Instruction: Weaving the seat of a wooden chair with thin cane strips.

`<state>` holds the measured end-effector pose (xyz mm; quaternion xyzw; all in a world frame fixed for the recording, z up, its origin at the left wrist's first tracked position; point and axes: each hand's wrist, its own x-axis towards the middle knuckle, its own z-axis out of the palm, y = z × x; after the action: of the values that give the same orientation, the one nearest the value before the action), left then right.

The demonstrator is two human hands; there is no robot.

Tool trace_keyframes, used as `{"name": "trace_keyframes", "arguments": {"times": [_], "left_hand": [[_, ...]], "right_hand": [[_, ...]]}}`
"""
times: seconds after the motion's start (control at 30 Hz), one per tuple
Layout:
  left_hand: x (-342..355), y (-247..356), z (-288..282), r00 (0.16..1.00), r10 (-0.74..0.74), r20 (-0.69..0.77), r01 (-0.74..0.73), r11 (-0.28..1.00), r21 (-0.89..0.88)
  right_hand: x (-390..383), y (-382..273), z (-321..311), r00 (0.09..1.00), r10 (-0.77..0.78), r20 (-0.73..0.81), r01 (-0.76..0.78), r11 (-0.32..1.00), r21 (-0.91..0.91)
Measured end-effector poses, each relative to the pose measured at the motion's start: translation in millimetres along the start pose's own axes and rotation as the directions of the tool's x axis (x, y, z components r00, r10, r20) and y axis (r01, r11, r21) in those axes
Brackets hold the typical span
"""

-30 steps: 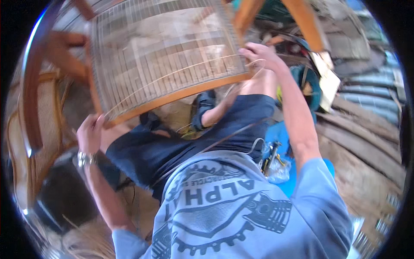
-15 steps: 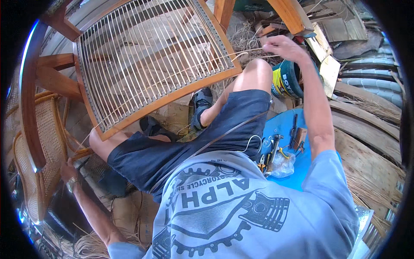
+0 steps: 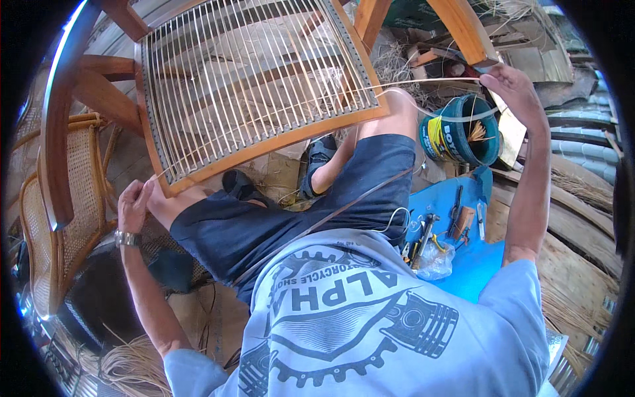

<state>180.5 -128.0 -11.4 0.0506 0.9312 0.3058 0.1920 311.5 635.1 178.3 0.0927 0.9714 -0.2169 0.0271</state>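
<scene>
A wooden chair seat frame (image 3: 278, 150) strung with many parallel pale cane strands rests at an angle over my knees, with a crosswise strand running along its near side. My left hand (image 3: 134, 204), a watch on its wrist, pinches the end of that strand just outside the frame's near left corner. My right hand (image 3: 512, 96) is stretched out beyond the right side of the frame, below a wooden chair leg (image 3: 463, 33), closed on a pale cane strand (image 3: 436, 79) that runs back to the seat and loops below the hand.
A dark green bucket (image 3: 485, 147) holding cane stands right of my knee. Tools, including a hammer (image 3: 423, 235), and a plastic bag lie on a blue surface (image 3: 463, 271). A woven rattan chair (image 3: 49, 212) is at left. Cane bundles (image 3: 129, 367) and boards (image 3: 569, 218) lie around.
My right hand has moved from the frame's right corner outward to the right, drawing the strand out. My left hand dipped down and left, then rose back beside the left corner.
</scene>
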Motion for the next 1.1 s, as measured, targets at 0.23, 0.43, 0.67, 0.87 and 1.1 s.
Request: {"name": "trace_keyframes", "arguments": {"times": [0.23,0.43,0.67,0.87,1.1], "left_hand": [[-70,-183,-89,0.919,-0.21,-0.332,0.347,0.832,0.433],[-87,-182,-42,0.819,-0.317,-0.478,0.529,0.739,0.416],[-28,19,5,0.976,0.12,-0.183,-0.125,0.992,-0.021],[-34,3,18,0.972,0.172,-0.158,-0.165,0.984,0.06],[-28,4,8,0.99,0.008,-0.137,-0.013,0.999,-0.036]], "right_hand": [[-3,-20,49,0.992,-0.005,0.123,-0.027,0.967,0.255],[-2,-71,70,0.98,-0.116,0.161,0.109,0.993,0.053],[-15,-58,67,0.997,-0.034,0.066,0.023,0.988,0.156],[9,-68,115,0.992,-0.106,-0.069,0.116,0.981,0.157],[6,-42,113,0.98,-0.165,-0.109,0.174,0.981,0.081]]}}
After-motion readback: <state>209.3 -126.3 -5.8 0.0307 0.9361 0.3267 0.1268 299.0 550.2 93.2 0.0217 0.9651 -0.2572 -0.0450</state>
